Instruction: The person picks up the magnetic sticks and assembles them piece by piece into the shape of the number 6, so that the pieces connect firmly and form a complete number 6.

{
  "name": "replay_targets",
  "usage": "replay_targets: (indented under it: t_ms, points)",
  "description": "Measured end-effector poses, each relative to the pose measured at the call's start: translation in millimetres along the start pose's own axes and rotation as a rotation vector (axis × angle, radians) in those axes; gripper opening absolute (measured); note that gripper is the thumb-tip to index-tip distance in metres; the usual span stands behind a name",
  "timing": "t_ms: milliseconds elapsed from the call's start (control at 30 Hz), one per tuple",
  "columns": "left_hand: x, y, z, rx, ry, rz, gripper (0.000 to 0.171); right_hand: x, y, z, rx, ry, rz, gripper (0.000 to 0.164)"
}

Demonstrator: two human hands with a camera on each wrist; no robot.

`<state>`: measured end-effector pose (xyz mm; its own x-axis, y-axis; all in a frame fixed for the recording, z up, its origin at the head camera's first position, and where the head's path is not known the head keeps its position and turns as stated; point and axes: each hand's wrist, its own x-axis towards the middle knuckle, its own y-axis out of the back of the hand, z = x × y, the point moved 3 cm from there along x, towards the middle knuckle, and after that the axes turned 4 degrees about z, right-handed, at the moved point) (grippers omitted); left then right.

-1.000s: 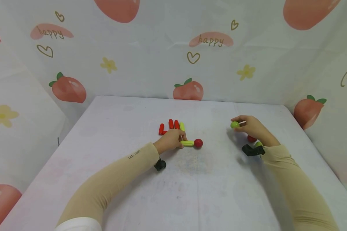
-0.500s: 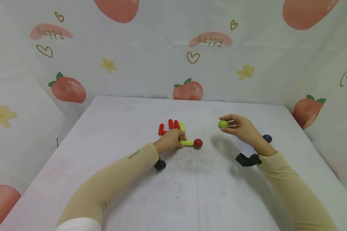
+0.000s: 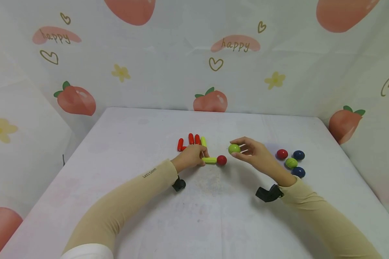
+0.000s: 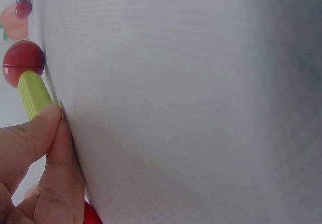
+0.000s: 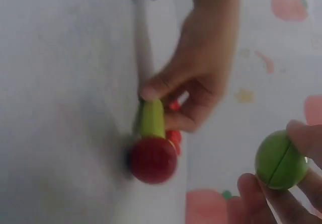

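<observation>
A ribbed yellow-green rod (image 3: 210, 160) lies sideways near the table's middle, a red ball (image 3: 222, 160) at its right end. My left hand (image 3: 188, 157) pinches the rod's left end between thumb and fingers, low over the table. In the left wrist view a seam runs round the red ball (image 4: 23, 63). Raised to the right of it, my right hand (image 3: 257, 157) holds a green ball (image 3: 234, 149) by thumb and fingertips; the right wrist view shows a seam across this green ball (image 5: 280, 159).
Behind my left hand lie several red rods (image 3: 191, 139), partly hidden, and another yellow-green rod (image 3: 203, 141). Right of my right hand are a red ball (image 3: 282, 154), a green ball (image 3: 291, 163) and two dark blue balls (image 3: 299, 155). A printed cloth backs the table.
My right hand has carried the green ball leftward and lower, close to the red ball, uncovering the balls at the right. My left hand keeps its place on the rod.
</observation>
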<state>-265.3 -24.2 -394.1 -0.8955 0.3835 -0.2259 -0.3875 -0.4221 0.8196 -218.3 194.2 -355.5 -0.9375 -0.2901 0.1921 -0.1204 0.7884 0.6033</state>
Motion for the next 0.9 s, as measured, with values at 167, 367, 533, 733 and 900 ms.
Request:
replay_targets:
  t_ms: [167, 367, 533, 733, 900]
  points:
    - [1.0, -0.1, 0.2, 0.011, -0.011, -0.001, 0.019, -3, -23, -4, 0.036, 0.065, -0.071, 0.037]
    - [0.9, -0.2, 0.6, 0.014, -0.030, 0.000, 0.018, -7, -46, -6, 0.058, 0.074, -0.187, 0.035]
    - [1.2, -0.2, 1.0, 0.024, -0.032, 0.003, 0.019, -8, -58, -6, 0.047, 0.054, -0.270, 0.033]
    - [2.3, -1.0, 0.9, 0.054, -0.024, 0.003, 0.021, -9, -69, -6, 0.021, 0.060, -0.341, 0.036]
    - [2.3, -1.3, 0.4, 0.048, -0.022, 0.000, 0.021, -9, -73, -7, -0.013, 0.059, -0.365, 0.035]
